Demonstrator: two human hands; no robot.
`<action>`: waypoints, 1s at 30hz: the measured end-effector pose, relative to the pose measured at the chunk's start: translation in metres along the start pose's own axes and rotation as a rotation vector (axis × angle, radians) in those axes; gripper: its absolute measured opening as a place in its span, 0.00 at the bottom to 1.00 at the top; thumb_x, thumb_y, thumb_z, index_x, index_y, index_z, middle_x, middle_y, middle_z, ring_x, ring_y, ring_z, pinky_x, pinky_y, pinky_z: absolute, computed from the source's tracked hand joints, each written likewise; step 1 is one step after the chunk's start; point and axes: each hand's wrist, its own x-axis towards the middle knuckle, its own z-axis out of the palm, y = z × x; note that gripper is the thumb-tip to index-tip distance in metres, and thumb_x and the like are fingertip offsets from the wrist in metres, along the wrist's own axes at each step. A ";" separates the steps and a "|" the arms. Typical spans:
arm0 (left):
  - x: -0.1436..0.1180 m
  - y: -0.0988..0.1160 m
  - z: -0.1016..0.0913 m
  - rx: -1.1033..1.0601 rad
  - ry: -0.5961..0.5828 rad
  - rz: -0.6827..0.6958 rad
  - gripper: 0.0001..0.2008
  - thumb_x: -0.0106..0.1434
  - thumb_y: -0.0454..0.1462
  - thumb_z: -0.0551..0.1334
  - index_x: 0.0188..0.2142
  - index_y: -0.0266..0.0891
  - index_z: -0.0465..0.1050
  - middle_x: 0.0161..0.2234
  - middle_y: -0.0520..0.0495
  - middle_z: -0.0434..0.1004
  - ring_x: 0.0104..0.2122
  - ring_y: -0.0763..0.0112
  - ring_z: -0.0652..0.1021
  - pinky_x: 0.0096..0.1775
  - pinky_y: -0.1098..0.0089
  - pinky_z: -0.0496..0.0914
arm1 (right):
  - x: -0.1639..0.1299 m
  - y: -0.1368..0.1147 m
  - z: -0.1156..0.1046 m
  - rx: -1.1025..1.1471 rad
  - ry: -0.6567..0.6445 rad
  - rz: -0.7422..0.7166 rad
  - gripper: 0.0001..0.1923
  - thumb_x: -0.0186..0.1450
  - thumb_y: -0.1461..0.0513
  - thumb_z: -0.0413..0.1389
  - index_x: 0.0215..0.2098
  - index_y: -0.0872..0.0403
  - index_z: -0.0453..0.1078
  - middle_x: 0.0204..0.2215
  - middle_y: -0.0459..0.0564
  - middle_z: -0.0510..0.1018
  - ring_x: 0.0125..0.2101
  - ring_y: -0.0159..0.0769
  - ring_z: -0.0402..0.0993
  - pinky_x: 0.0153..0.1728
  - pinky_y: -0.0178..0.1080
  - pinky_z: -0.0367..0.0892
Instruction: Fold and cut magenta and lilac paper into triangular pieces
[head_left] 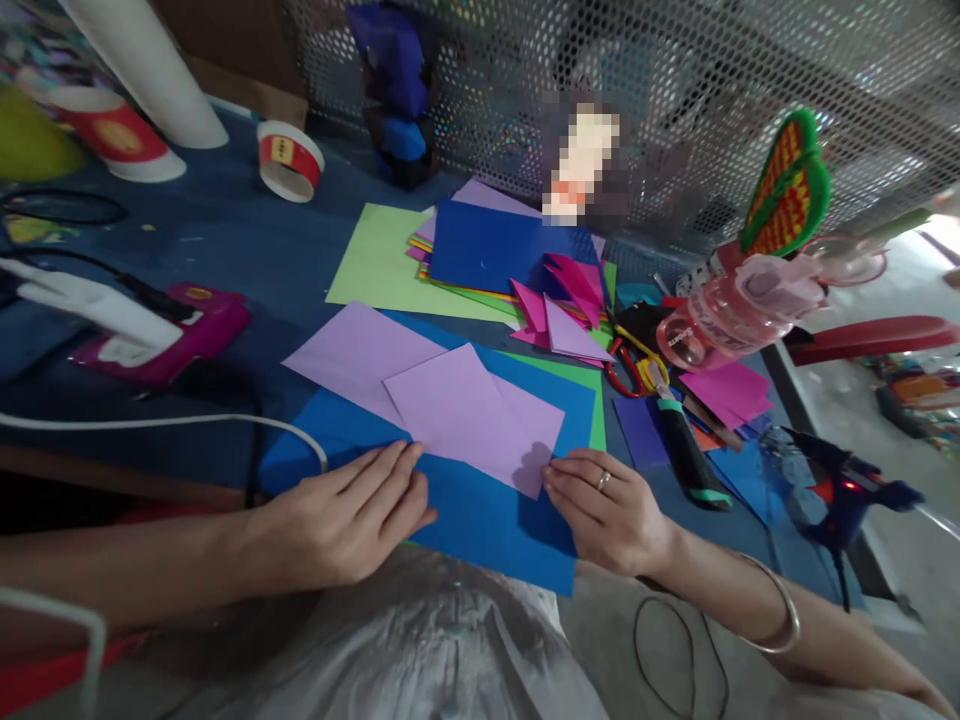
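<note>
A small lavender paper square (450, 395) lies askew over a longer lavender sheet (360, 350). Under both is a large blue sheet (495, 535), with a green sheet (600, 420) showing along its right side. The fingers of my left hand (360, 515) are pressed together, their tips at the near-left corner of the lavender paper. My right hand (607, 510), with a ring on one finger, pinches the lavender paper's right end, near its lower corner. Both thumbs are partly hidden.
Behind are stacked coloured papers (510, 245) and pink folded pieces (574, 285). Scissors (626, 370), a cutter (686, 450), a pink bottle (727, 310) and a glue gun (847, 490) with a lit red light stand or lie right. At left are a power strip (165, 340) and paper cups (291, 160).
</note>
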 end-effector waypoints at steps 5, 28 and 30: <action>0.001 -0.003 0.001 -0.008 0.010 -0.013 0.09 0.69 0.39 0.69 0.40 0.33 0.81 0.40 0.37 0.87 0.41 0.59 0.87 0.46 0.65 0.83 | -0.006 0.001 0.000 -0.031 0.008 -0.018 0.12 0.72 0.71 0.53 0.38 0.59 0.80 0.37 0.56 0.87 0.41 0.39 0.84 0.48 0.45 0.79; 0.045 0.001 0.007 -0.339 -0.129 -0.033 0.14 0.76 0.36 0.60 0.54 0.28 0.76 0.51 0.33 0.85 0.50 0.57 0.85 0.51 0.61 0.80 | 0.008 0.008 -0.003 -0.010 0.040 0.027 0.15 0.66 0.76 0.50 0.34 0.55 0.75 0.32 0.51 0.84 0.36 0.36 0.79 0.44 0.40 0.74; 0.044 -0.001 0.008 -0.336 -0.121 -0.022 0.14 0.76 0.37 0.59 0.54 0.28 0.76 0.51 0.34 0.85 0.48 0.58 0.86 0.50 0.62 0.80 | 0.013 0.009 -0.001 0.022 0.045 0.098 0.14 0.66 0.75 0.51 0.36 0.56 0.75 0.35 0.53 0.84 0.38 0.37 0.79 0.43 0.40 0.74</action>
